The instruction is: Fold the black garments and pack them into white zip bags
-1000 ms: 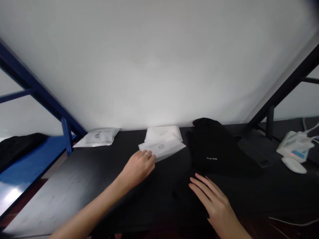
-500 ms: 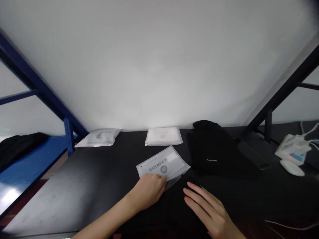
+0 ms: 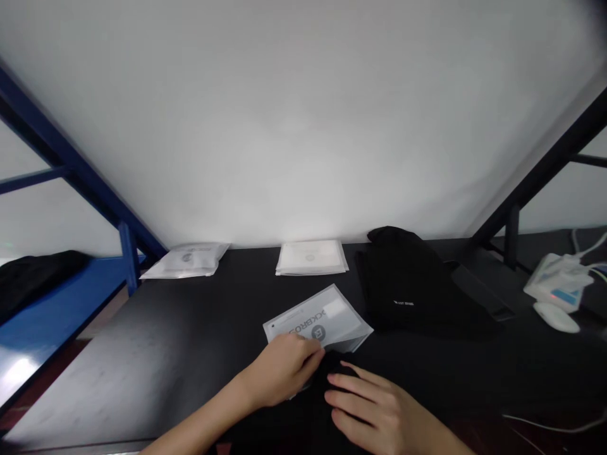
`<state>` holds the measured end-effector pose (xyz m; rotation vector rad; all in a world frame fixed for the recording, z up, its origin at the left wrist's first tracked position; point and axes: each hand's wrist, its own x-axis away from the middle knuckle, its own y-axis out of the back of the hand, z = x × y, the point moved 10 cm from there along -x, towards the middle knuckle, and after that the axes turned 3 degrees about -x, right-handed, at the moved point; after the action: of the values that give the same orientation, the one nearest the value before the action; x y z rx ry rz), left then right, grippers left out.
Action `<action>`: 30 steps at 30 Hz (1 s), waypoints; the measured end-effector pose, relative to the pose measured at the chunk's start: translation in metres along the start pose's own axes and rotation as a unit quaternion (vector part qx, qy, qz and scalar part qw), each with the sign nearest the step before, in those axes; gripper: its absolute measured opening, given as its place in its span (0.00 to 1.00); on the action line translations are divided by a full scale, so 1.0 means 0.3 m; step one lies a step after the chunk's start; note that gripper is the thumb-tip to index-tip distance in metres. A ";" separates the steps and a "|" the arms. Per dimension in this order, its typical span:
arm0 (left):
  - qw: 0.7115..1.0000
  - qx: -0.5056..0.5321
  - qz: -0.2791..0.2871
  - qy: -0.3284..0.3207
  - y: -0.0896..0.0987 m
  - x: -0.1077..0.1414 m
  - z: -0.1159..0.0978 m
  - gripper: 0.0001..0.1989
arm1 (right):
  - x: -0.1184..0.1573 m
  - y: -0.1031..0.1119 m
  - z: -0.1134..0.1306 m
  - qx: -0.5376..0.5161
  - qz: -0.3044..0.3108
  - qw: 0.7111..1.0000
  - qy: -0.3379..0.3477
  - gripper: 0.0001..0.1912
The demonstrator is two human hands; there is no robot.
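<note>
**Light, slick and easily creased**

We stand at a black tabletop [image 3: 156, 354] below a white wall [image 3: 303, 126], with a blue metal frame [image 3: 129, 259] on the left. Two white packets [image 3: 184, 261] [image 3: 312, 258] lie at the back, beside a folded black garment [image 3: 408, 284]. Nearer us, just left of the garment, lies a translucent plastic sleeve [image 3: 317, 319]. It looks light, thin and slippery, so we would pinch it by its near edge. Our left hand [image 3: 284, 370] curls over that edge; we cannot tell whether it grips. Our right hand [image 3: 377, 404] rests apart, fingers together, on dark fabric [image 3: 341, 373]. Upside down, the sleeve reads "XKBRO" [image 3: 306, 325], the rest hidden, beside a round R badge [image 3: 318, 332].
</note>
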<state>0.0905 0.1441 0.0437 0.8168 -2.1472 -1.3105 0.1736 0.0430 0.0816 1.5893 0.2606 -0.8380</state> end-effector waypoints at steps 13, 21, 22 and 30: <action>0.995 -0.015 -0.003 -0.099 0.030 0.016 -0.081 0.19 | -0.023 0.049 -0.067 0.063 -0.032 0.997 -0.022 0.18; 0.991 -0.133 0.012 -0.001 0.015 0.019 -0.038 0.09 | -0.013 0.012 -0.112 0.105 -0.026 0.991 -0.075 0.19; 0.987 -0.161 0.017 0.018 0.012 0.025 -0.024 0.08 | -0.011 0.011 -0.114 0.103 -0.022 0.992 -0.075 0.19; 0.969 -0.238 0.063 -0.032 -0.020 0.041 -0.049 0.10 | -0.046 0.040 -0.102 0.142 -0.043 0.989 -0.017 0.18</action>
<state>0.0933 0.1242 0.0455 0.4394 -1.7783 -1.7035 0.1823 0.0730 0.0988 1.8375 0.1915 -1.0035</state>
